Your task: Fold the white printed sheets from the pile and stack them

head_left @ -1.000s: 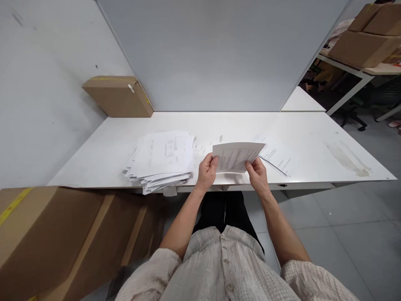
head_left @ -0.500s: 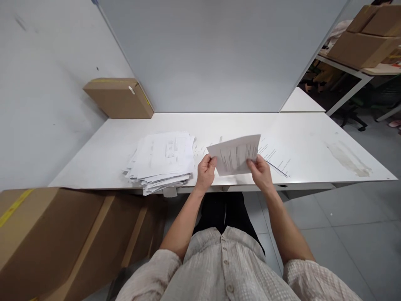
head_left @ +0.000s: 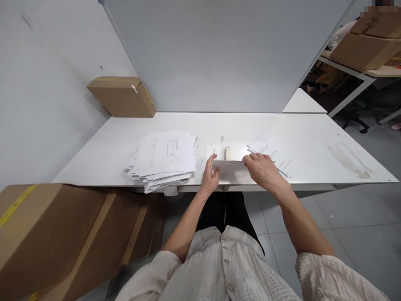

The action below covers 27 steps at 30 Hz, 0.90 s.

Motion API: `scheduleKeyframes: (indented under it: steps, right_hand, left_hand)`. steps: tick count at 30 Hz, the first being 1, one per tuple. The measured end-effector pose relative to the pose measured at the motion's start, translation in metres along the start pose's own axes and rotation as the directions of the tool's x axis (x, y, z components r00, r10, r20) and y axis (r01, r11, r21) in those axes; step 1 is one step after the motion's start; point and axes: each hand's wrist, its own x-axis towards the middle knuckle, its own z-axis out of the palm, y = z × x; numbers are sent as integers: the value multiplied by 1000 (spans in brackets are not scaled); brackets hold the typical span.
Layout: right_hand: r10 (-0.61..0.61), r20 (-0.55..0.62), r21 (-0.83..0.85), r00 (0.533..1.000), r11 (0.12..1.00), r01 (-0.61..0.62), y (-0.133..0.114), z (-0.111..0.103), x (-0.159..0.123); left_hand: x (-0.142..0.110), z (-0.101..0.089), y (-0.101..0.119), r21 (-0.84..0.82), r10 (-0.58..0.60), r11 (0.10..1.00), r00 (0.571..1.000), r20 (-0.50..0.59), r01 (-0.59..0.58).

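Observation:
A folded white printed sheet (head_left: 229,166) lies flat on the white table (head_left: 300,138) near its front edge. My left hand (head_left: 209,175) pinches the sheet's left end. Over its right end rests my right hand (head_left: 262,169), palm down and fingers pressing. A small pale block (head_left: 227,152) stands just behind the sheet. A thick, untidy stack of printed papers (head_left: 164,159) sits to the left of my left hand. Another printed sheet (head_left: 269,152) lies flat to the right, partly under my right hand.
A grey partition (head_left: 219,54) closes the table's back. A cardboard box (head_left: 123,96) sits at the back left corner. A large cardboard box (head_left: 56,238) stands on the floor at my left. More boxes (head_left: 366,42) rest on a table at the far right.
The sheet was held up in both hands, tilted; now it is down on the table, folded flat. My right hand has turned palm down onto it.

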Motion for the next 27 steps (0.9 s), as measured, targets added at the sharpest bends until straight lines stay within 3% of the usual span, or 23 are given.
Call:
scheduleKeyframes:
  steps: [12, 18, 23, 25, 27]
  right_hand:
    - [12, 60, -32, 998, 999, -10, -2, -6, 0]
    - [17, 69, -8, 997, 1000, -17, -1, -10, -1]
    - [95, 67, 247, 993, 963, -108, 13, -10, -22]
    - [142, 109, 400, 984, 900, -174, 20, 1, -34]
    - [187, 171, 587, 967, 770, -252, 24, 19, -48]
  left_hand:
    - [-1, 5, -4, -70, 1, 998, 995, 97, 6]
    - [1, 1, -6, -130, -94, 986, 990, 101, 107]
    - [2, -6, 9, -146, -212, 962, 966, 145, 233]
    - [2, -9, 13, -123, -248, 955, 952, 179, 272]
    - [2, -9, 13, -87, -274, 951, 941, 197, 295]
